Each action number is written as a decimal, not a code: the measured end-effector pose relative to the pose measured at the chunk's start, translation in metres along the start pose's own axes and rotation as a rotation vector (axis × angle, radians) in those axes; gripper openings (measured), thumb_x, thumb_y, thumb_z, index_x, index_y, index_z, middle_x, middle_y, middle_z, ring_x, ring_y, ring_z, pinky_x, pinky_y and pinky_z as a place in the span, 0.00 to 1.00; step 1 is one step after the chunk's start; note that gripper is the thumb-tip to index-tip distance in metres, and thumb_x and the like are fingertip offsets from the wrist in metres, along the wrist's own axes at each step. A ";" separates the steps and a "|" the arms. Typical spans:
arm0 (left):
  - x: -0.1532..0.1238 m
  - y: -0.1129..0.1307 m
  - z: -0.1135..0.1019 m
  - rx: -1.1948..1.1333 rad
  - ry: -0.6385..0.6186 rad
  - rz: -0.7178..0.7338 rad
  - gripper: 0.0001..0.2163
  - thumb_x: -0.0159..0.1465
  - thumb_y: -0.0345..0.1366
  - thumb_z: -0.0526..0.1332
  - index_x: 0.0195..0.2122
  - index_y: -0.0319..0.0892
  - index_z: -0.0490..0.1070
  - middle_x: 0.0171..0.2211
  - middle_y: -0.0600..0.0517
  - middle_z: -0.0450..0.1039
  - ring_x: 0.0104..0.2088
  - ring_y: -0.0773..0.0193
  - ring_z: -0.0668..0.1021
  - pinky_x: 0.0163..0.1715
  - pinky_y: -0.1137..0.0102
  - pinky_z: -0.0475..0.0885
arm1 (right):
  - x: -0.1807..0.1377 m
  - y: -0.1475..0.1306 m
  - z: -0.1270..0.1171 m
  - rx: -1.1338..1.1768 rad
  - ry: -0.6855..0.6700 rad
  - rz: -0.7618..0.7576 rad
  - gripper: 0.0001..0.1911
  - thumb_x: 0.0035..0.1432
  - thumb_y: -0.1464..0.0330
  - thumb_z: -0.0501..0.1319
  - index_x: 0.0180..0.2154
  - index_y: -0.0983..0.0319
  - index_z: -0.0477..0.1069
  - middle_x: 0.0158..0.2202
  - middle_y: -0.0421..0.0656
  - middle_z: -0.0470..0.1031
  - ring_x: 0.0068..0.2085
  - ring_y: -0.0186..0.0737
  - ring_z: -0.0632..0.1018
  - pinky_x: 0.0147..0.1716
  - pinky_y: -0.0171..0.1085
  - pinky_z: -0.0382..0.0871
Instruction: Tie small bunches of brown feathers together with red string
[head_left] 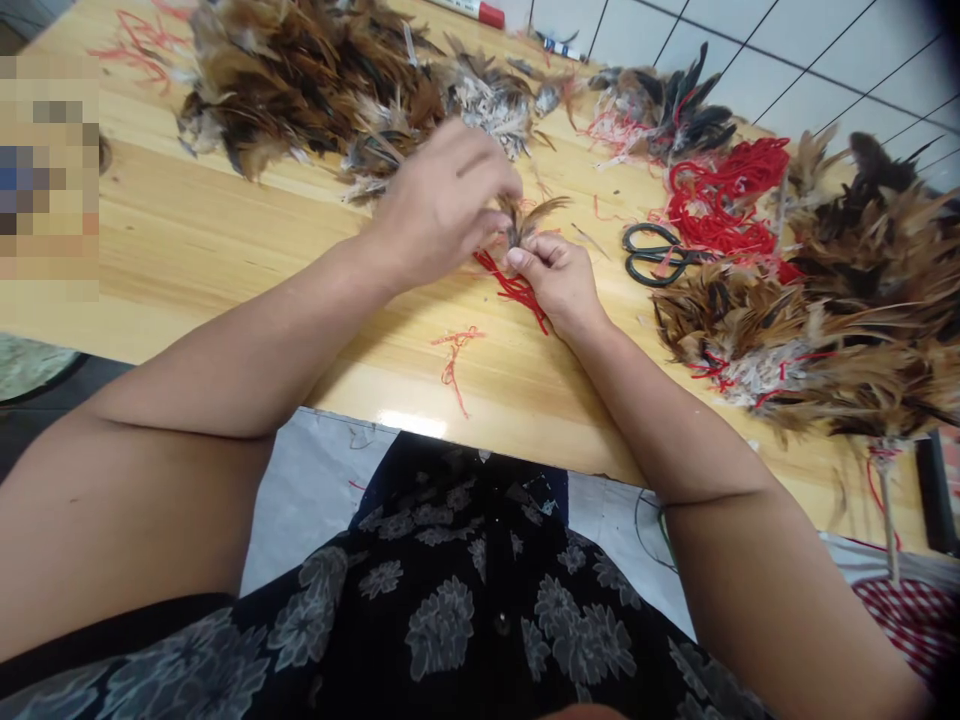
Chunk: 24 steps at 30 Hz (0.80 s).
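My right hand (pixel 566 287) pinches the base of a small bunch of brown feathers (pixel 546 212) between thumb and fingers, just above the table. Red cords (pixel 517 290) lie at and below that hand, partly hidden by it. My left hand (pixel 450 205), slightly blurred, is curled at the left side of the bunch, with thumb and forefinger close to the feather tips. Whatever its fingers grip is too small to make out. A thin tangle of red string (pixel 455 365) rests on the table in front of my hands.
Black-handled scissors (pixel 656 255) lie right of my hands, beside a heap of red cord (pixel 731 200). Brown feather piles (pixel 315 80) spread along the back left, and feather bundles (pixel 825 330) cover the right. A red-capped marker (pixel 480 12) lies near the tiled wall (pixel 705 60).
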<state>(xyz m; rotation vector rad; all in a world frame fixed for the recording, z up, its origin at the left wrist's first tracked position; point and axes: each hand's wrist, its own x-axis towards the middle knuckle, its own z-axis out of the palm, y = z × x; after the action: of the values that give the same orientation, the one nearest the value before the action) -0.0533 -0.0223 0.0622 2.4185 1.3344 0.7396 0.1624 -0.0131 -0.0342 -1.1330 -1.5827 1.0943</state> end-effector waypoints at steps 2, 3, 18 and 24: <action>0.000 -0.008 -0.013 0.121 0.131 -0.018 0.11 0.78 0.42 0.62 0.56 0.50 0.80 0.65 0.42 0.80 0.71 0.39 0.77 0.79 0.44 0.66 | 0.000 0.003 -0.002 0.045 0.020 0.005 0.25 0.66 0.45 0.79 0.32 0.58 0.81 0.32 0.38 0.77 0.38 0.38 0.77 0.47 0.40 0.77; 0.001 -0.014 -0.020 0.171 0.142 -0.040 0.14 0.77 0.43 0.61 0.58 0.49 0.81 0.65 0.42 0.81 0.70 0.39 0.78 0.78 0.45 0.67 | 0.001 0.005 -0.003 0.071 0.024 0.004 0.26 0.66 0.43 0.78 0.34 0.58 0.82 0.32 0.38 0.78 0.38 0.37 0.78 0.46 0.40 0.77; 0.011 -0.070 -0.020 0.316 -0.487 -0.031 0.15 0.66 0.39 0.62 0.45 0.45 0.88 0.44 0.48 0.85 0.51 0.49 0.82 0.60 0.60 0.76 | 0.003 0.010 -0.007 0.131 0.024 -0.053 0.32 0.64 0.35 0.75 0.37 0.58 0.83 0.36 0.39 0.83 0.39 0.38 0.81 0.45 0.40 0.80; 0.007 -0.044 -0.025 0.260 -0.320 -0.082 0.20 0.70 0.36 0.57 0.54 0.38 0.87 0.48 0.47 0.87 0.49 0.53 0.82 0.59 0.60 0.75 | 0.001 0.007 -0.007 0.052 0.030 -0.055 0.30 0.68 0.39 0.75 0.35 0.59 0.82 0.32 0.38 0.77 0.37 0.36 0.77 0.42 0.39 0.75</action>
<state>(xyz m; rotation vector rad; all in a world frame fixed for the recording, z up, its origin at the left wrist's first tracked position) -0.0946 0.0072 0.0645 2.5204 1.4566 0.1529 0.1705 -0.0093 -0.0392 -1.0608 -1.5442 1.0719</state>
